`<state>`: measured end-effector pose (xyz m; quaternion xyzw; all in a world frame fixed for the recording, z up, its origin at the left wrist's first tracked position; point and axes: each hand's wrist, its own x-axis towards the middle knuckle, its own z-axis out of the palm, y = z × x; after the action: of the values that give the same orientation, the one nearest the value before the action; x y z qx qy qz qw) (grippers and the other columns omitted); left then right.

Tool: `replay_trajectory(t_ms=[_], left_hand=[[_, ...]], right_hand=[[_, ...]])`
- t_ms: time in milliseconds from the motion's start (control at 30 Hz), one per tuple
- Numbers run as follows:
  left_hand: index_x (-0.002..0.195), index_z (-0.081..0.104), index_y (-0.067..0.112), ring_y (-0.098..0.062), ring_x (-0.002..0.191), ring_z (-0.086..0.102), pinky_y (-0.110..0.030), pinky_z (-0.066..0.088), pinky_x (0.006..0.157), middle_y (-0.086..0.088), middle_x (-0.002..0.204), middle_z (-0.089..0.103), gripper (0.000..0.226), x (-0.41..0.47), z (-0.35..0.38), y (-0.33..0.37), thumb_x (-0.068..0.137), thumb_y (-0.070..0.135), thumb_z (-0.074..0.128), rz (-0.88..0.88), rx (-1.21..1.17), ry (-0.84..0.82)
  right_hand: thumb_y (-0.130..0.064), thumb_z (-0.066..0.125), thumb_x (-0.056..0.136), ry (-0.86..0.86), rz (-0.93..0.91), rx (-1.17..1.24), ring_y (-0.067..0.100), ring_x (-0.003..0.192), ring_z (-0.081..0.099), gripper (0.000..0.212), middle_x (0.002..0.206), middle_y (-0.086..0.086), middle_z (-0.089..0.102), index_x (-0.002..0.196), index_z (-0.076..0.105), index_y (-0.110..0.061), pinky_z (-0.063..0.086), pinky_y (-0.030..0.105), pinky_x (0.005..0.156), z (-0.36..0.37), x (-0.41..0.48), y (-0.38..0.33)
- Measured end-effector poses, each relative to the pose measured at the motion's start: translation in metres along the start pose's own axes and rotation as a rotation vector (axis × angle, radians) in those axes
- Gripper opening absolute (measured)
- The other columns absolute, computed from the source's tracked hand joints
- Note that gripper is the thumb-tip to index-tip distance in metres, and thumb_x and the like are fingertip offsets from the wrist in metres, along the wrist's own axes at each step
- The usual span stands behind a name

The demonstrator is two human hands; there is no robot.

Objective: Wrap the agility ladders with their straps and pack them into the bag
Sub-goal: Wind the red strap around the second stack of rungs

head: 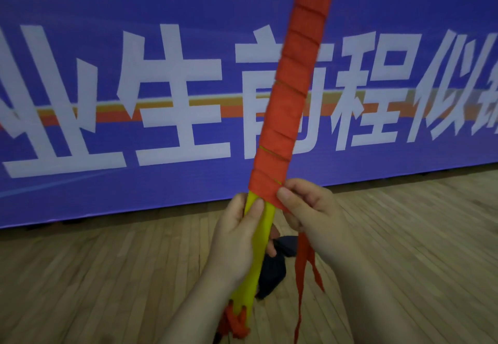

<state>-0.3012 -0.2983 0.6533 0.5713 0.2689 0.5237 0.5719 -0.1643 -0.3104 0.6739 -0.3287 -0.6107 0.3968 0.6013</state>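
Left hand [237, 233] curled round the bare yellow end of the ladder [262, 236], held upright above floor [107, 276]. Right hand [310, 217] pinches strap [296, 79] at lowest wrap; 2 tails hang. Bag [272, 273] on floor behind.

Left hand [236, 238], right hand [316, 217], seemingly bare

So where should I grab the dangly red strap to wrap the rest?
Pinch the red strap high on its hanging tail, just under the right hand, coming from the right side. Lower down it hangs thin and limp, so a hold close to the yellow bundle probably keeps the wrap tight. The left hand grips the bare yellow part, so that side is taken.
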Motion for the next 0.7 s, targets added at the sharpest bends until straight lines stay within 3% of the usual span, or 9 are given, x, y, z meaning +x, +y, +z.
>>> replay_trajectory(t_ms=[133, 200, 267, 333, 400, 467, 533, 600, 700], left_hand=[[0.100, 0.051, 0.004, -0.016, 0.030, 0.045, -0.018, 0.035, 0.034, -0.009, 0.051, 0.050, 0.043, -0.002, -0.004, -0.001, 0.075, 0.039, 0.057, -0.133, -0.267, -0.110], [0.097, 0.055, 0.006, -0.016, 0.028, 0.043, -0.017, 0.032, 0.035, -0.008, 0.048, 0.050, 0.039, -0.004, -0.004, 0.004, 0.078, 0.039, 0.060, -0.238, -0.371, -0.314], [0.081, 0.063, 0.010, -0.014, 0.028, 0.046, -0.016, 0.033, 0.036, -0.005, 0.047, 0.052, 0.035, -0.008, -0.003, 0.010, 0.076, 0.044, 0.065, -0.316, -0.384, -0.476], [0.072, 0.062, 0.008, -0.017, 0.032, 0.049, -0.018, 0.038, 0.036, -0.008, 0.049, 0.053, 0.036, -0.010, 0.003, 0.018, 0.075, 0.045, 0.061, -0.363, -0.286, -0.384], [0.077, 0.062, 0.010, -0.021, 0.045, 0.056, -0.025, 0.046, 0.045, -0.010, 0.058, 0.059, 0.041, -0.010, 0.007, 0.018, 0.078, 0.050, 0.055, -0.243, -0.022, -0.146], [0.079, 0.063, 0.026, -0.022, 0.062, 0.063, -0.035, 0.050, 0.059, -0.003, 0.068, 0.065, 0.037, -0.009, 0.007, 0.011, 0.079, 0.061, 0.052, -0.044, 0.257, 0.035], [0.081, 0.059, 0.031, -0.023, 0.068, 0.065, -0.041, 0.051, 0.064, -0.003, 0.073, 0.066, 0.029, -0.009, 0.010, 0.001, 0.078, 0.058, 0.051, 0.095, 0.431, 0.073], [0.079, 0.056, 0.027, -0.020, 0.058, 0.061, -0.036, 0.049, 0.053, -0.002, 0.067, 0.062, 0.018, -0.009, 0.015, -0.007, 0.084, 0.043, 0.050, 0.166, 0.443, 0.173], [0.078, 0.054, 0.017, -0.020, 0.043, 0.053, -0.029, 0.041, 0.043, -0.002, 0.055, 0.058, 0.022, -0.007, 0.017, -0.003, 0.097, 0.023, 0.045, 0.125, 0.185, 0.278]], right_hand=[[-0.033, 0.066, 0.074, -0.104, 0.028, 0.068, 0.003, 0.041, 0.029, 0.029, 0.046, -0.013, 0.041, 0.096, 0.069, -0.015, 0.025, 0.015, 0.042, -0.006, 0.000, 0.001], [-0.031, 0.071, 0.073, -0.220, 0.024, 0.119, -0.003, 0.042, 0.037, 0.040, 0.048, -0.014, 0.045, 0.110, 0.066, -0.014, 0.030, 0.009, 0.044, -0.007, 0.000, -0.001], [-0.040, 0.072, 0.071, -0.316, 0.002, 0.180, -0.004, 0.044, 0.047, 0.056, 0.051, -0.015, 0.054, 0.118, 0.059, -0.012, 0.035, 0.006, 0.048, -0.006, 0.000, -0.003], [-0.044, 0.079, 0.065, -0.254, -0.019, 0.187, 0.004, 0.046, 0.054, 0.050, 0.056, -0.008, 0.062, 0.106, 0.069, -0.018, 0.040, 0.013, 0.048, -0.004, 0.000, -0.004], [-0.029, 0.082, 0.065, -0.045, -0.032, 0.109, 0.015, 0.045, 0.057, 0.025, 0.059, 0.003, 0.063, 0.085, 0.072, -0.019, 0.046, 0.022, 0.046, -0.002, 0.000, -0.005], [-0.015, 0.079, 0.073, 0.178, -0.057, -0.061, 0.010, 0.051, 0.059, 0.011, 0.059, 0.003, 0.064, 0.081, 0.070, -0.014, 0.048, 0.020, 0.052, 0.002, 0.000, -0.006], [-0.014, 0.075, 0.077, 0.279, -0.076, -0.156, 0.001, 0.052, 0.056, 0.008, 0.057, -0.006, 0.064, 0.083, 0.069, -0.012, 0.045, 0.014, 0.053, 0.004, 0.001, -0.004], [-0.018, 0.072, 0.081, 0.243, -0.075, -0.216, 0.001, 0.053, 0.056, 0.006, 0.059, -0.008, 0.065, 0.086, 0.069, -0.017, 0.044, 0.014, 0.054, 0.006, 0.001, -0.002], [-0.022, 0.065, 0.089, 0.030, -0.056, -0.180, 0.005, 0.050, 0.051, 0.006, 0.057, -0.004, 0.061, 0.093, 0.068, -0.020, 0.043, 0.019, 0.053, 0.004, -0.002, -0.003]])
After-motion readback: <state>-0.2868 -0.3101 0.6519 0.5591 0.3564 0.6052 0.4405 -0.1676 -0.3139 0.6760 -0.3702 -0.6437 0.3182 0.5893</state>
